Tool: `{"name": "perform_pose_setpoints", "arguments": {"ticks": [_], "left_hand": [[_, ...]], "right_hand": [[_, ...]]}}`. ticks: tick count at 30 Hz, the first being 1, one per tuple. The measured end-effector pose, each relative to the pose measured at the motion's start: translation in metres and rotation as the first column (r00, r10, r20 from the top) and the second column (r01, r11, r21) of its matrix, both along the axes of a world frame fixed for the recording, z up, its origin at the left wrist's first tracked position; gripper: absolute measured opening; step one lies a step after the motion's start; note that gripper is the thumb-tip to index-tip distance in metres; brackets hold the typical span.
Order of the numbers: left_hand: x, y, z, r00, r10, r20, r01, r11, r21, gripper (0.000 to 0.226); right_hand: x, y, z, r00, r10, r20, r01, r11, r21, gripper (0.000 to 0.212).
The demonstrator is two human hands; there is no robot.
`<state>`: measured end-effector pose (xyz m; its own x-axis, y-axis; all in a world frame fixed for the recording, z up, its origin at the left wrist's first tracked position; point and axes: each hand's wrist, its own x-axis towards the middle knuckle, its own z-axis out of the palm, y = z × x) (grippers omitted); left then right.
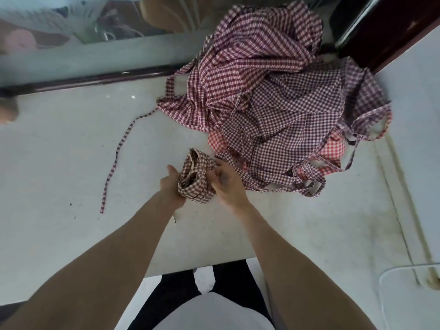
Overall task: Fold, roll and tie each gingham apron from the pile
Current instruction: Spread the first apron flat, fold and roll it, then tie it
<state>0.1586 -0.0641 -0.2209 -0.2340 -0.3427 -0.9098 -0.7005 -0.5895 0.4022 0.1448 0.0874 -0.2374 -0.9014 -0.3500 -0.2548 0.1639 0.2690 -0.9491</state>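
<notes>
The surface [59,163] is pale and smooth, and its near edge lies close below the hands, so anything that slips from them could drop over it.

The pile [273,96] of gingham aprons sprawls over the far right of the surface, its straps looping out toward the hands. One loose strap [116,158] trails from it leftward. The nearest folds of the pile lie just beside the right hand, so I judge a tie could snag a pile strap and drag another apron along.

The roll [196,178], a small gingham apron bundle with its ties wound round it, sits between the two hands near the middle of the surface, just short of the pile.

The left hand [170,184] has its grip curled round the roll's left side, thumb up. The right hand [226,184] has its fingers curled against the roll's right side, seemingly pinching a tie, though the exact hold is hidden behind the knuckles.

The step looks like the tying. If either grip slackens before the knot is drawn tight, the wound ties would likely loosen and the roll spring open. Pulling one tie harder than the other could skew the roll.
</notes>
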Motion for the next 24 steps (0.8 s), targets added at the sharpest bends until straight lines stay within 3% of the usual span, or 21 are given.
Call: {"name": "perform_pose_setpoints", "arguments": {"ticks": [3,5,9,13,14,17,20,24], "left_hand": [[-0.002,0.0,0.009,0.998,0.013,-0.057,-0.013,1.0,0.015,0.062],[-0.005,0.008,0.023,0.995,0.007,-0.101,-0.008,1.0,-0.006,0.05],[-0.008,0.018,0.044,0.964,-0.165,-0.209,0.135,0.979,-0.15,0.043],[-0.004,0.023,0.052,0.89,-0.393,-0.23,0.311,0.894,-0.323,0.044],[-0.002,0.026,0.055,0.873,-0.431,-0.227,0.34,0.873,-0.351,0.042],[0.002,0.039,0.066,0.813,-0.438,-0.384,0.367,0.897,-0.247,0.029],[0.007,0.047,0.076,0.733,-0.534,-0.421,0.459,0.846,-0.273,0.022],[0.001,0.051,0.098,0.603,-0.741,-0.296,0.561,0.657,-0.504,0.026]], "right_hand": [[-0.005,-0.004,0.014,0.961,-0.034,0.274,0.064,0.993,-0.1,0.051],[-0.008,-0.001,0.019,0.878,-0.125,0.462,0.184,0.979,-0.085,0.036],[-0.013,0.0,0.036,0.657,-0.231,0.718,0.362,0.932,-0.032,0.047],[-0.02,0.006,0.061,0.585,-0.399,0.706,0.403,0.898,0.174,0.041],[-0.021,0.01,0.066,0.599,-0.433,0.674,0.405,0.89,0.212,0.05],[-0.024,0.023,0.076,0.714,-0.464,0.524,0.392,0.885,0.25,0.075],[-0.023,0.036,0.107,0.609,-0.514,0.604,0.519,0.834,0.186,0.045],[-0.021,0.057,0.11,0.462,-0.502,0.732,0.625,0.769,0.133,0.04]]}}
